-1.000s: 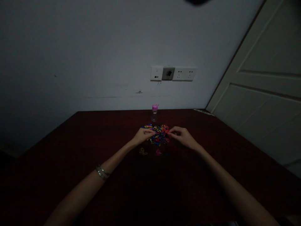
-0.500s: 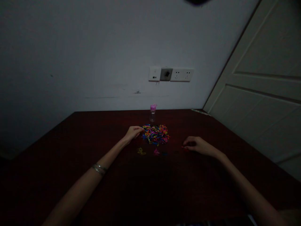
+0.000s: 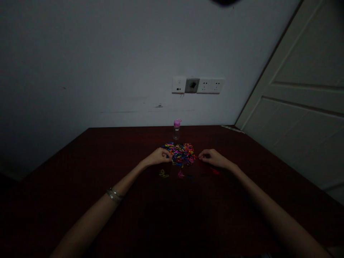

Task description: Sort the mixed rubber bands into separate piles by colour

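Observation:
A heap of small, many-coloured elastic hair bands lies on the dark red-brown table. My left hand is at the heap's left edge, its thumb and forefinger curled together; whatever is between them is too small to see. At the right edge, my right hand pinches, with an orange-red band at its fingertips. In front of the heap are little groups sorted by colour: yellow bands, pink bands, dim blue bands and red bands.
Behind the heap stands a clear bottle with a pink cap. The table meets a wall carrying a row of sockets. A pale panelled door rises on the right. The scene is dim.
My right hand has moved left and away from me, from the red bands to the heap's right edge. My left hand has shifted slightly right and nearer along the heap. The view has turned a little.

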{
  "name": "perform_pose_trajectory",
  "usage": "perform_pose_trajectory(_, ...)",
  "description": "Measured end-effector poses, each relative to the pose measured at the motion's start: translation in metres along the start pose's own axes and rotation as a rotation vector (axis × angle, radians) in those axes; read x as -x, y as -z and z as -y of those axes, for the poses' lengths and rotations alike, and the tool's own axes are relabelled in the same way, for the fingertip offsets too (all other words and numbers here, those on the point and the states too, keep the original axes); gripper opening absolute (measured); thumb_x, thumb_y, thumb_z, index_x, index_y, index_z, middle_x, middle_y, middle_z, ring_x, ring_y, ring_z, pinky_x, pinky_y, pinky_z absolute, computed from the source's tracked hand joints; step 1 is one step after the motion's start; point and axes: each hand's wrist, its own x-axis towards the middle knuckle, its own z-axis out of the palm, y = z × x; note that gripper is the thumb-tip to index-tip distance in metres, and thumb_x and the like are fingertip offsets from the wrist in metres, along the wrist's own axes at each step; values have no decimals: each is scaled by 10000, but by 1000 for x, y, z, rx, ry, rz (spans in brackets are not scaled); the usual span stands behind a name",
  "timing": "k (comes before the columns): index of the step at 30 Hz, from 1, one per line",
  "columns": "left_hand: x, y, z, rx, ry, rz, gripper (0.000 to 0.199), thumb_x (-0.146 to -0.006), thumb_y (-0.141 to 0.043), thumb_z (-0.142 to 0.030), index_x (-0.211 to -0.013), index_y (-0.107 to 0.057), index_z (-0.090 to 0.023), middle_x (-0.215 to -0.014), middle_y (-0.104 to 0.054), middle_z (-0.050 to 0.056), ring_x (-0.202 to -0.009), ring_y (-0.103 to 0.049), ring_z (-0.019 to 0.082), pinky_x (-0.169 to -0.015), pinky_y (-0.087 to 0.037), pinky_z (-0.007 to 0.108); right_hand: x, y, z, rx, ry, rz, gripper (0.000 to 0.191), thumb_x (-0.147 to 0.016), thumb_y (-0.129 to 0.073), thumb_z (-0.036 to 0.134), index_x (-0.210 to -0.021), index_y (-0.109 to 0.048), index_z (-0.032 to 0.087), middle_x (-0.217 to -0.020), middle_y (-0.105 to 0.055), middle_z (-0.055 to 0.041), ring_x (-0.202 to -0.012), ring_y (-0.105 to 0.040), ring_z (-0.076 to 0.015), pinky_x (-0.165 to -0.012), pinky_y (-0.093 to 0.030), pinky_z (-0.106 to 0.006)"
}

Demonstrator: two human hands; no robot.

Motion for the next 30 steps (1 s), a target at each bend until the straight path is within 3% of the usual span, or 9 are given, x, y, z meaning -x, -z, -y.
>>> perform_pose_trajectory(3,3,-4,-8,25,-3,99,274,-656,-603,-347,-799,-646,-118,-476,-381,-59,-441,-292,50,-428,-194,181,-7,-8,-5,-45,0,-27,255,-727,-501,298,-853,-650,134,-811,-640,-58,-706,-553,-153,-643,-425,-261)
perform_pose_trajectory(6,4,-13,-12,26,-24,115,313,-671,-596,-352,-883,-633,-124,-489,-406,-60,-447,-314,56,-433,-210,178,-7,-16,-10,-93,-3,-76,252,-724,-501,290,-856,-650,135,-771,-631,-45,-677,-541,-144,-623,-419,-257)
perform_pose_trajectory(14,0,-34,-10,-180,-52,-26,198,-706,-533,-261,-810,-660,-150,-530,-467,-33,-481,-376,72,-454,-236,177,-2,-23,-10,-153,-14,-122,270,-720,-503,281,-891,-637,120,-762,-609,-47,-673,-524,-138,-632,-419,-258)
perform_pose_trajectory(19,0,-32,-12,-136,-37,-34,186,-702,-523,-226,-791,-660,-136,-545,-488,-28,-489,-384,71,-465,-253,176,-1,-25,-10,-161,-25,-131,273,-722,-503,300,-884,-637,125,-719,-584,-31,-657,-513,-131,-620,-413,-254)
perform_pose_trajectory(25,1,-31,-26,-81,4,-96,195,-710,-544,-265,-760,-655,-113,-464,-360,-57,-445,-289,59,-436,-187,185,-1,-25,-9,-195,-28,-124,275,-717,-506,286,-906,-627,127,-699,-556,-15,-644,-495,-118,-599,-401,-234)
perform_pose_trajectory(30,0,-34,-30,-51,-21,-120,207,-714,-555,-293,-748,-653,-114,-459,-342,-59,-445,-278,57,-442,-171,193,-2,-27,-11,-199,-38,-139,270,-713,-508,287,-897,-632,134,-678,-542,-5,-630,-481,-113,-586,-399,-230)
